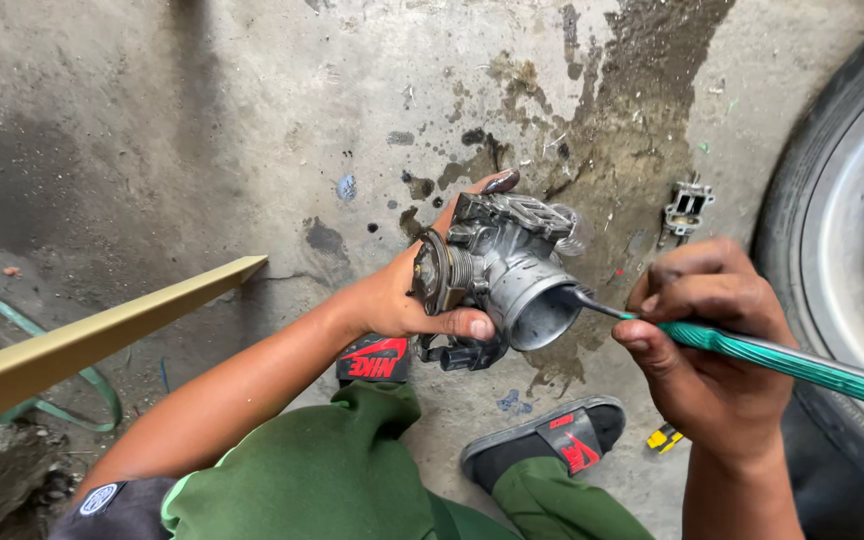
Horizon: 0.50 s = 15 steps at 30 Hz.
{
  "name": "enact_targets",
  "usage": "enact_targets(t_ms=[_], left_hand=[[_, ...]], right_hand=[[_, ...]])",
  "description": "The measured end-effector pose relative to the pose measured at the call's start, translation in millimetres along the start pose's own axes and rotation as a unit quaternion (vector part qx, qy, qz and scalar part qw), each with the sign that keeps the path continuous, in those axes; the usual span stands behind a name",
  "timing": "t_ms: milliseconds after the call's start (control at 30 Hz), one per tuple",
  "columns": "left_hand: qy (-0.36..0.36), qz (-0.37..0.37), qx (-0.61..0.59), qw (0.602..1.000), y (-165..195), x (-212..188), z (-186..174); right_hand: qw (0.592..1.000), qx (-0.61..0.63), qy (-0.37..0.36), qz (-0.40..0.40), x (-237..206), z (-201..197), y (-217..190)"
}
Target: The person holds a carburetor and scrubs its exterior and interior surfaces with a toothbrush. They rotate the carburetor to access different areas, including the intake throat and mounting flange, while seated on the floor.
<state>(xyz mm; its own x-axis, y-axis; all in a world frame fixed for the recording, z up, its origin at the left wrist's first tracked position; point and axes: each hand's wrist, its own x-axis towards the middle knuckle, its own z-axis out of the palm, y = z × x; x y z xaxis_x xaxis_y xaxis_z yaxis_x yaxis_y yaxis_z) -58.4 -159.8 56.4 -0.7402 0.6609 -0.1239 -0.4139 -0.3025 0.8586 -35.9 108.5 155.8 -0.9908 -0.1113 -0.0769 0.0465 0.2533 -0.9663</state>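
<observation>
Left hand (407, 300) wrapped around grey metal throttle body (502, 275), held above stained concrete floor (202, 130), bore facing right. Right hand (707, 345) closed in fist-like grip on green-handled brush (752, 352), tip touching bore rim. Car wheel (852, 260) at right.

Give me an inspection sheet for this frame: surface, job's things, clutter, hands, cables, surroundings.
Surface: concrete floor, stained with dark oily patches.
Job's things: metal throttle body; green-handled tool, its tip at the bore's rim.
Clutter: small metal bracket; small yellow-and-black item by the sandal.
Hands: left hand grips the throttle body; right hand holds the tool.
Cables: green hose on the floor at left.
Surroundings: car wheel at right; tan bar at left.
</observation>
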Motion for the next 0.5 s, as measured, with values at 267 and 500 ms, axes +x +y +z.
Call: enact_targets(t_ms=[267, 500], left_hand=[[0.024, -0.016, -0.051, 0.998, -8.6, -1.7, -9.1], [0.023, 0.012, 0.047, 0.999, 16.2, 9.9, 1.0]], right_hand=[[0.985, 0.116, -0.080, 0.098, -1.7, -23.3, -21.3], [0.909, -0.109, -0.335, 0.225, 10.4, -49.6, -47.2]])
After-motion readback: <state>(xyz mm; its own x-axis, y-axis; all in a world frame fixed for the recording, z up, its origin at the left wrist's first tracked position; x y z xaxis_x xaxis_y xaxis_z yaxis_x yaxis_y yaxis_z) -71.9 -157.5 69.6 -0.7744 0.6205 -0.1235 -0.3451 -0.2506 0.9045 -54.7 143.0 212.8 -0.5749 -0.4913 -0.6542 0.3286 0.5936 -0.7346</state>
